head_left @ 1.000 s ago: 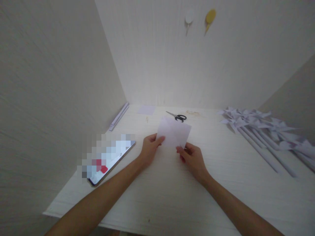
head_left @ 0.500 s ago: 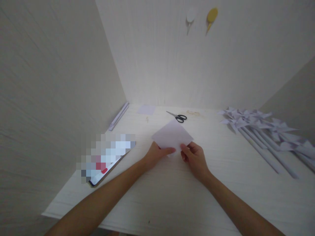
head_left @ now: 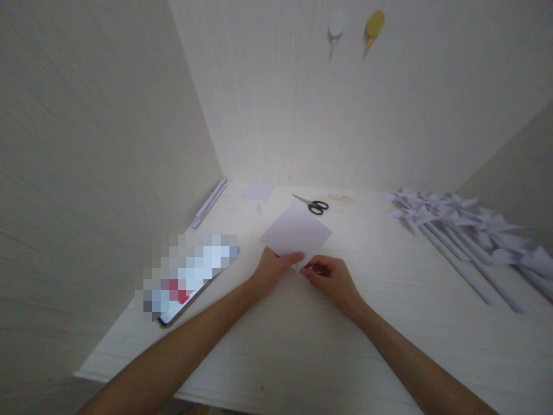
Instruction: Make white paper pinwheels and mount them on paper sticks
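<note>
A square sheet of white paper is held up in front of me, turned so one corner points toward me. My left hand grips its lower left side, thumb lying on top and the other fingers hidden underneath. Beside that thumb, my right hand is closed in a pinch at the sheet's near corner, where a small slit or fold shows. Just beyond the far corner of the paper lies a pair of scissors with black handles.
A phone with a blurred screen lies left. Behind it are rolled paper sticks and another paper square. Several paper pinwheels on sticks fill the right side. Small tan bits lie near the wall, which bears two hooks.
The sheet has shifted slightly left. My right hand has gone from the sheet's right edge to its near corner, closer to my left thumb.
</note>
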`<state>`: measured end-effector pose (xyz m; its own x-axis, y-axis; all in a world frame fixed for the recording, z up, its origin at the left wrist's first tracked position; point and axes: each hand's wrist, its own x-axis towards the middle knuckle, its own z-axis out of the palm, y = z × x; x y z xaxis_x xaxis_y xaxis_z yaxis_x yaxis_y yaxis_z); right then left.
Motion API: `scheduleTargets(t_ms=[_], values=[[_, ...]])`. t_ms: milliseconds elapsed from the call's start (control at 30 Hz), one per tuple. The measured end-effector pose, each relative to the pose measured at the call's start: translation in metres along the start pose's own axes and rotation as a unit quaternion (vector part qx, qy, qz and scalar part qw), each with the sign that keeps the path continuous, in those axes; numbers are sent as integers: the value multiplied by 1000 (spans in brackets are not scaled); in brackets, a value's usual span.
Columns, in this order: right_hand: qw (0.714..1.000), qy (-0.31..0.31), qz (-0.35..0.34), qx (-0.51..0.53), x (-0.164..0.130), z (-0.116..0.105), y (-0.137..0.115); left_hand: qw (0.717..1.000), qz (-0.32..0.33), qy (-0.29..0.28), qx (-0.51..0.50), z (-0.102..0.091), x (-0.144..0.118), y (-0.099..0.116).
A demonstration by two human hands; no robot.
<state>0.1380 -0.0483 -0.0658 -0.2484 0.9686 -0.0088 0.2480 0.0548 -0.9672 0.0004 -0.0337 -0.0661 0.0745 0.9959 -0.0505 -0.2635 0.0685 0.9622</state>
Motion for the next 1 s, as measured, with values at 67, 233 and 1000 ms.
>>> scheduleTargets(t_ms=[67, 233, 1000], values=[[1000, 1, -1, -2, 0, 0, 0, 1000, 4, -2, -10, 0, 1, -2], [1000, 1, -6, 2, 1, 0, 0, 1000, 13, -9, -22, -1, 2, -5], [997, 34, -65, -36, -5, 4, 2, 998, 26, -17, 59, 1, -4, 0]])
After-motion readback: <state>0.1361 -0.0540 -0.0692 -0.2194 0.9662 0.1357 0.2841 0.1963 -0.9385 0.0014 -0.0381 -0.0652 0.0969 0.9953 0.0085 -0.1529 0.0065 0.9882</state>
